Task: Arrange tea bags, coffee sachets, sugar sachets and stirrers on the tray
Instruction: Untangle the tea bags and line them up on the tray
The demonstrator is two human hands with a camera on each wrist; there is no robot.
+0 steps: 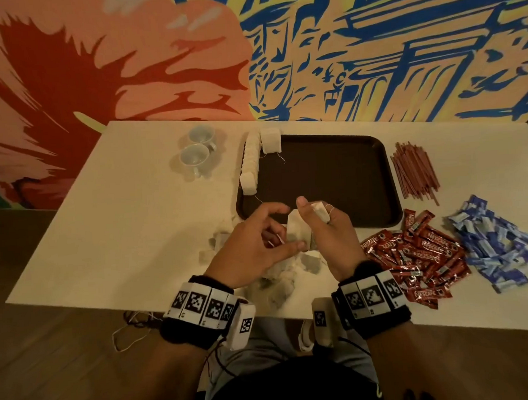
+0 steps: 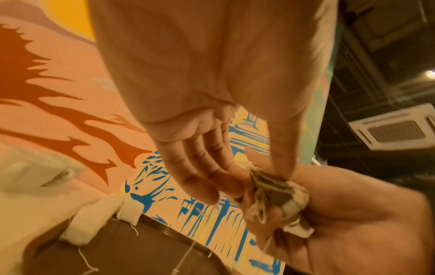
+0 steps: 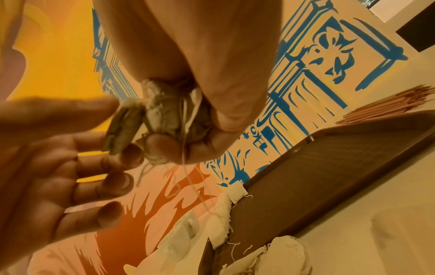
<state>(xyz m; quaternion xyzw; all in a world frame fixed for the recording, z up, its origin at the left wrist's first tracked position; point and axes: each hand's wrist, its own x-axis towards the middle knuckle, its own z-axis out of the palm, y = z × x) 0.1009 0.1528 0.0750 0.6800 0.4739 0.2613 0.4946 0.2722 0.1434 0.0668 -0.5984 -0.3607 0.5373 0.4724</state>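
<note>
Two hands meeting above the table's near edge: right hand (image 1: 326, 230) clenched on bunched tea bags (image 1: 297, 231), left hand (image 1: 253, 247) pinching one bag's lower corner, other fingers loosely spread. Tray (image 1: 332, 177) just beyond.

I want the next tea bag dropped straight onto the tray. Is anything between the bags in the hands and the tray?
Nothing visible blocks the way. The right hand grips the tea bags, the left hand pinching one, just above the tray's near edge. The row of tea bags lines only its left side; the middle is bare.
</note>
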